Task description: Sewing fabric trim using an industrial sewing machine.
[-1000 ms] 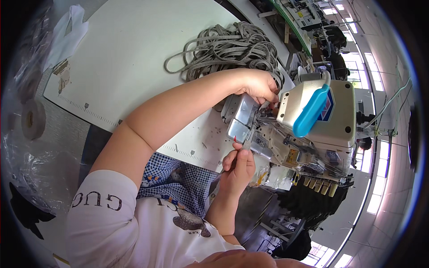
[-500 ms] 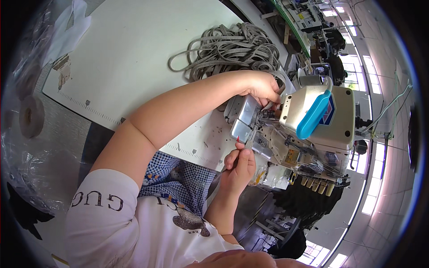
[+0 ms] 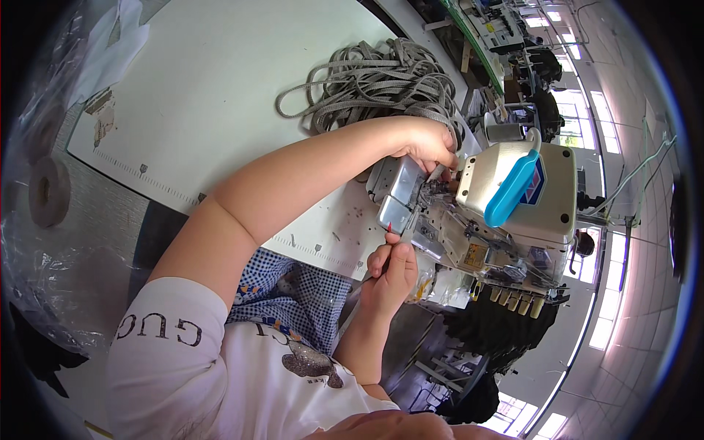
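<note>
Now, from the white desk [image 3: 220, 95] rightward, our left hand [image 3: 429, 143] pinches soft, limp grey webbing strap [image 3: 381, 84] at the cream sewing machine [image 3: 513, 198], while our right hand [image 3: 392, 268] closes its fingers [image 3: 396, 246] on something we cannot make out below; the strap likely needs gripping near the needle.

Garment workshop: an industrial sewing machine [image 3: 513, 213] is sitting on a white worktable [image 3: 220, 95] beside a coiled grey strap pile [image 3: 381, 88]; further machine stations [image 3: 513, 37] are lining the windowed wall.
</note>
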Motion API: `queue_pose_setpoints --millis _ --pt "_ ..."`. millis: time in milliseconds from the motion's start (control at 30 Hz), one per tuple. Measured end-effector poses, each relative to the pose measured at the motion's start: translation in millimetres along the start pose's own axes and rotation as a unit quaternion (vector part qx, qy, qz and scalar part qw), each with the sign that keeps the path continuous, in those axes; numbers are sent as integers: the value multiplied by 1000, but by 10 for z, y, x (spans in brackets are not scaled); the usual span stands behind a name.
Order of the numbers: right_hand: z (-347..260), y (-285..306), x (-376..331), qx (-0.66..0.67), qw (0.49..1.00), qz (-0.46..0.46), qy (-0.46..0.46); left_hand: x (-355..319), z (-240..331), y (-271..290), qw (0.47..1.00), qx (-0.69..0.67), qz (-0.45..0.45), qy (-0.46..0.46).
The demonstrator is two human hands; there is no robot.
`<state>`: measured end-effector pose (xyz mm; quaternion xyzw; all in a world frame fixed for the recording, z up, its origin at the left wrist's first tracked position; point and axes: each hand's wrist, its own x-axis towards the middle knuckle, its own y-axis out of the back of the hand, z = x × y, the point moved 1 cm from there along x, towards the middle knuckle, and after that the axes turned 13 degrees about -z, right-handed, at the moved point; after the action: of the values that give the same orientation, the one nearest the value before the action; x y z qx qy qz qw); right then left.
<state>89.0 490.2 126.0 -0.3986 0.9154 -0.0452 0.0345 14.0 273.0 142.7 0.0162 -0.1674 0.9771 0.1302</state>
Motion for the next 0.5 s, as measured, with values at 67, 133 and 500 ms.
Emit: queue_pose_setpoints --millis 67,133,500 --pt "-1 3 2 4 1000 1 1 -5 6 -8 1000 6 3 4" --pt "-1 11 4 5 1000 4 -2 -4 8 -17 1000 9 3 6" --pt "-25 2 1 4 1000 9 -8 -49 35 -7 1000 16 4 11"
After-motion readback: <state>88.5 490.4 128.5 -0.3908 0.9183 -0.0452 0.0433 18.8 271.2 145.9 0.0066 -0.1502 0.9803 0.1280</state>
